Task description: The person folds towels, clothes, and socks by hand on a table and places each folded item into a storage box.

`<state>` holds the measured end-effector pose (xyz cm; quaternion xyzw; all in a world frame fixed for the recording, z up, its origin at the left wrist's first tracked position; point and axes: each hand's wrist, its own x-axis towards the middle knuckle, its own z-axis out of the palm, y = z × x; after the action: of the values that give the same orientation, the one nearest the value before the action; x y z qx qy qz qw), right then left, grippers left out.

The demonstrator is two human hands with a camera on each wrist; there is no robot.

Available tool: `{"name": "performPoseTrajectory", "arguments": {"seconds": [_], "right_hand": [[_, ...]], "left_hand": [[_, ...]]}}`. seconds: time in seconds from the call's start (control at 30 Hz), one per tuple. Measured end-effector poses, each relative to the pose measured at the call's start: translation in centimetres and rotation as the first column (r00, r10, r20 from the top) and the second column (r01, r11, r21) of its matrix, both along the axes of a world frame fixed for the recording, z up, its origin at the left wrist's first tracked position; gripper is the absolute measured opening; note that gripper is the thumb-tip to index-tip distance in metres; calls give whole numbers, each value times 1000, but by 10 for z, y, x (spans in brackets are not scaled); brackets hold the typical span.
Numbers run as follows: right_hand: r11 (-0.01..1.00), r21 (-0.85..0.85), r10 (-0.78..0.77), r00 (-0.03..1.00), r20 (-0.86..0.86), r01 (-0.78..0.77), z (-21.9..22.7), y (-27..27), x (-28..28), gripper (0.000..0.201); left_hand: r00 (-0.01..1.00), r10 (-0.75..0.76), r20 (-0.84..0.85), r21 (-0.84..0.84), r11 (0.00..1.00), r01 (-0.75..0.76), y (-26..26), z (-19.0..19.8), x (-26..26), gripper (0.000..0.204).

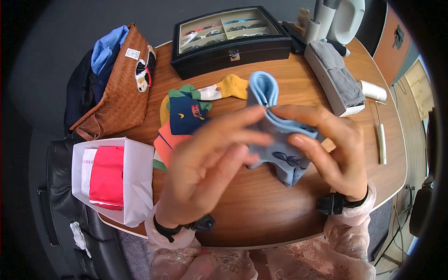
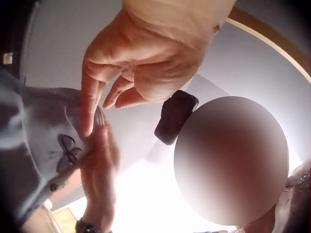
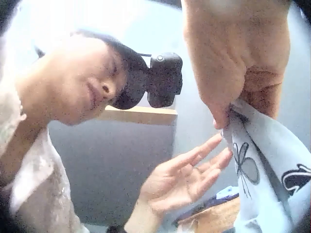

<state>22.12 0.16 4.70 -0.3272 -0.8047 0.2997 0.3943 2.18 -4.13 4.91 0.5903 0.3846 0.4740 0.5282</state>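
My right hand (image 1: 340, 154) pinches a grey-blue sock (image 1: 280, 149) near its cuff, thumb on the near side. Dark butterfly outlines mark the cloth, and the light-blue cuff (image 1: 263, 84) stands up in a loop above the fingers. In the right wrist view the same sock (image 3: 250, 165) hangs down from thumb and fingers. My left hand (image 1: 210, 163), blurred in the head view, is at the sock's left side with its fingers extended. The right wrist view shows that left hand (image 3: 182, 182) palm up, fingertips close to the cloth.
Several colourful socks (image 1: 186, 114) lie left of the hands. A woven basket (image 1: 119, 88) with clothes and a white box (image 1: 140, 186) with red cloth stand further left. Behind are a glass-topped black case (image 1: 233, 60) and a box of grey cloth (image 1: 336, 79); a lint roller (image 1: 373, 91) lies right.
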Motion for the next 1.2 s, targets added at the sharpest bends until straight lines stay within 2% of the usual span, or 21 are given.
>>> {"name": "performPoseTrajectory", "arguments": {"seconds": [0.07,0.17,0.2,0.23,0.3,0.33,0.43,0.47,0.53,0.57,0.6,0.63,0.7,0.73,0.77,0.83,0.9,0.97,1.0,1.13,1.2], "right_hand": [[995,-82,42,988,-147,-54,2,-1,1,29],[990,-122,46,973,-225,-75,6,-4,3,33],[992,-106,33,970,-242,-61,7,-4,2,36],[992,-106,35,970,-241,-62,6,-4,0,36],[985,-143,27,895,-445,-101,3,-4,-4,35],[981,-150,39,875,-482,-126,4,-3,-4,37],[984,-161,-13,865,-501,-79,3,1,-1,41],[984,-171,-36,881,-473,-51,2,4,0,51],[985,-162,-35,863,-505,-55,1,6,-3,58],[986,-153,-31,844,-536,-61,1,6,-3,67],[961,-265,-69,857,-511,-81,5,6,-1,89],[961,-265,-73,856,-512,-77,5,7,-1,89],[958,-273,-63,860,-507,-91,3,11,-4,102],[935,-345,-105,873,-476,-76,7,11,-2,106],[936,-345,-106,873,-476,-74,5,13,-2,106],[934,-332,-39,887,-460,-131,-4,19,-3,104],[931,-320,-1,877,-481,-175,-7,20,-1,98],[889,-406,101,955,-277,-212,-8,19,4,85],[892,-384,160,961,-224,-237,-8,19,6,64],[869,-481,19,979,-205,-118,-8,18,2,49],[922,-380,-9,981,-194,-66,-10,19,1,44]], "left_hand": [[978,200,-62,231,956,-181,7,-11,-6,62],[981,186,-57,279,946,-163,18,-22,-5,75],[996,94,-7,232,969,-89,20,-28,-4,85],[995,95,-7,233,968,-91,22,-32,-2,85],[989,-147,-11,9,989,147,24,-36,-1,73],[974,-207,-90,22,977,210,21,-29,1,60],[977,-188,-98,114,973,198,20,-40,10,45],[977,-191,-98,113,973,202,21,-43,11,45],[991,-114,-74,257,958,129,23,-46,13,36],[990,-118,-76,257,957,134,23,-46,13,36],[997,-72,-22,231,970,75,22,-45,12,34],[999,-24,31,201,979,17,21,-45,11,32],[1000,19,-21,178,984,-15,19,-46,7,28],[997,55,52,107,992,-61,19,-46,6,26],[988,98,122,33,994,-102,19,-45,5,24],[982,116,147,74,989,-127,21,-44,5,24],[942,220,254,16,973,-232,22,-40,6,25],[930,250,269,-12,966,-257,21,-42,2,26],[925,258,278,-20,965,-263,22,-39,2,26],[938,274,210,-67,962,-266,28,-37,2,25],[933,278,228,-107,960,-260,29,-41,-1,25]]}}
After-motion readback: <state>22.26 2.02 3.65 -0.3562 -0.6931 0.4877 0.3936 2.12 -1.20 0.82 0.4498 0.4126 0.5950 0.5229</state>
